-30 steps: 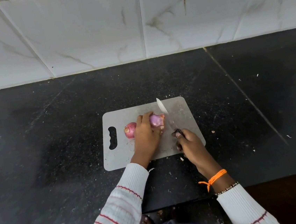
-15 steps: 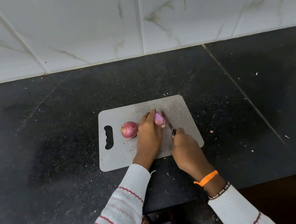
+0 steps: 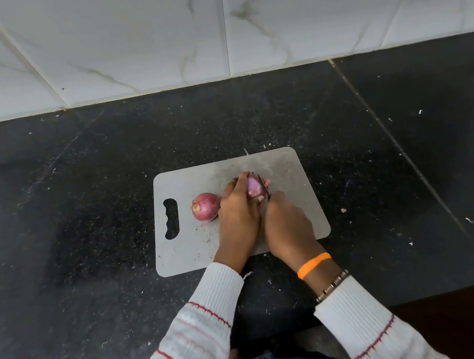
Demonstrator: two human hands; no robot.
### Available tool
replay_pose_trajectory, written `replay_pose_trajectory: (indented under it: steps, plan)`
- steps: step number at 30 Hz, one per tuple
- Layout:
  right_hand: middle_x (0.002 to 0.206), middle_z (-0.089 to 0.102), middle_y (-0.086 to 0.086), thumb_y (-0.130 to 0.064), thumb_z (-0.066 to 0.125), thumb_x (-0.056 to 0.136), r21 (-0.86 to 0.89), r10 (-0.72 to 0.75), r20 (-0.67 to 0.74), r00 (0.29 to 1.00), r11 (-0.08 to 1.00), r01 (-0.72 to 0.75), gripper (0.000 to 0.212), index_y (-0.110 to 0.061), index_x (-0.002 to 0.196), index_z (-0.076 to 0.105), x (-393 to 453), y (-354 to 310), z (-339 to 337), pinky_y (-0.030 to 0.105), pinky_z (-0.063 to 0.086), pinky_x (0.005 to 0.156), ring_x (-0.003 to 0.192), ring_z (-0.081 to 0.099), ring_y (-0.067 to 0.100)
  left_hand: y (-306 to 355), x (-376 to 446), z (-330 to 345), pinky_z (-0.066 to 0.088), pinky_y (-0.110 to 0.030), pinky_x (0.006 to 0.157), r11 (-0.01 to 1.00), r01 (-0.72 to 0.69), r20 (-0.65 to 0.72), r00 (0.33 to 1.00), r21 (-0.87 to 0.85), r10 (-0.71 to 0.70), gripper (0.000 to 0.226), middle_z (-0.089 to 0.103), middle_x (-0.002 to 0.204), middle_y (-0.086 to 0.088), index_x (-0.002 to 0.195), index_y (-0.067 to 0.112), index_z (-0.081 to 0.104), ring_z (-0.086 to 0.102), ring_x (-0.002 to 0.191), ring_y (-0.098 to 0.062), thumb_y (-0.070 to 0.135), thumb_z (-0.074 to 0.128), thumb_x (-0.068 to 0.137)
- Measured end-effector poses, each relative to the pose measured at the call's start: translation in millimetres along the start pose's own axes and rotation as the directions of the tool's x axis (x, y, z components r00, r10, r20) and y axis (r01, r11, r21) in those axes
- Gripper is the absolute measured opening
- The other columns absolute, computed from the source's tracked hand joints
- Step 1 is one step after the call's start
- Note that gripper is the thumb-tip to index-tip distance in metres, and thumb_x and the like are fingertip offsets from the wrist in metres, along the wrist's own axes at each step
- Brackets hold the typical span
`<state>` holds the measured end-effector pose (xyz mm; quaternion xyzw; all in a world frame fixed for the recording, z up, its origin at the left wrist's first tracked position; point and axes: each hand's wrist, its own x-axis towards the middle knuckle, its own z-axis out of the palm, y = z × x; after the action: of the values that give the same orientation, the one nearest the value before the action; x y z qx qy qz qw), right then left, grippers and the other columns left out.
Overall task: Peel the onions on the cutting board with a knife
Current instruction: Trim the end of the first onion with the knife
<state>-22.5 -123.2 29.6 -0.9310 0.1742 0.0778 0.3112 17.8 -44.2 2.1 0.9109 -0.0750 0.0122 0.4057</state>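
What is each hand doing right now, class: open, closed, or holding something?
Left hand: holding the onion being cut on the cutting board.
Right hand: gripping the knife.

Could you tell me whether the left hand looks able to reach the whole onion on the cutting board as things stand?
Probably yes: the whole onion lies uncovered just beside the left hand, which would first have to release its onion.

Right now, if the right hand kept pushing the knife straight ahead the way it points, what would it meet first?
The right hand points away toward the wall. The knife already lies against the held onion, so that comes first, then bare cutting board. Depth is unclear.
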Motion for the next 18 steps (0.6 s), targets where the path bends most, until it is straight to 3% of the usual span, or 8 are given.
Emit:
replay_pose_trajectory:
  steps: [4,8,11,15,18]
  plan:
    - [0.103,0.058,0.010,-0.022,0.024,0.101,-0.052,-0.017,0.005,1.000,0.998,0.017,0.024,-0.009,0.109,0.043,-4,4,1,0.031,0.033,0.070,0.099,0.056,0.031,0,0,0,0.027,-0.007,0.080,0.999,0.032,-0.011,0.999,-0.016,-0.032,0.048,0.055,0.126,-0.016,0.134,0.006,0.045,0.054,0.111,-0.027,0.004,0.056,0.088]
    - [0.107,0.060,0.013,-0.026,0.027,0.101,-0.003,-0.008,-0.013,1.000,1.000,0.008,0.025,-0.009,0.111,0.042,4,0,5,0.038,0.039,0.075,0.099,0.056,0.034,-1,1,0,0.026,-0.006,0.082,0.998,0.047,-0.016,0.999,-0.035,-0.047,0.048,0.055,0.127,-0.017,0.135,0.005,0.045,0.054,0.112,-0.028,0.003,0.056,0.088]
    - [0.105,0.060,0.011,-0.022,0.028,0.101,-0.052,-0.017,-0.003,1.000,0.999,0.017,0.020,-0.010,0.109,0.042,0,5,7,0.036,0.038,0.072,0.098,0.057,0.032,-1,2,0,0.026,-0.006,0.082,0.998,0.044,-0.009,0.999,-0.037,-0.045,0.048,0.054,0.127,-0.015,0.135,0.006,0.045,0.054,0.112,-0.026,0.003,0.056,0.088]
    - [0.110,0.060,0.012,-0.026,0.029,0.101,-0.023,-0.009,-0.021,1.000,1.000,0.009,0.024,-0.009,0.113,0.042,8,5,9,0.037,0.037,0.074,0.100,0.056,0.033,-3,5,1,0.036,-0.017,0.085,0.996,0.059,-0.019,0.998,-0.060,-0.061,0.047,0.058,0.121,-0.016,0.133,0.006,0.047,0.056,0.108,-0.028,0.004,0.056,0.087]
    - [0.109,0.060,0.012,-0.025,0.027,0.101,-0.059,-0.020,-0.001,1.000,0.998,0.020,0.023,-0.010,0.111,0.042,6,8,12,0.034,0.033,0.071,0.101,0.057,0.034,-1,3,0,0.036,-0.018,0.090,0.996,0.060,-0.009,0.998,-0.070,-0.060,0.047,0.056,0.125,-0.014,0.135,0.008,0.046,0.054,0.112,-0.025,0.006,0.056,0.088]
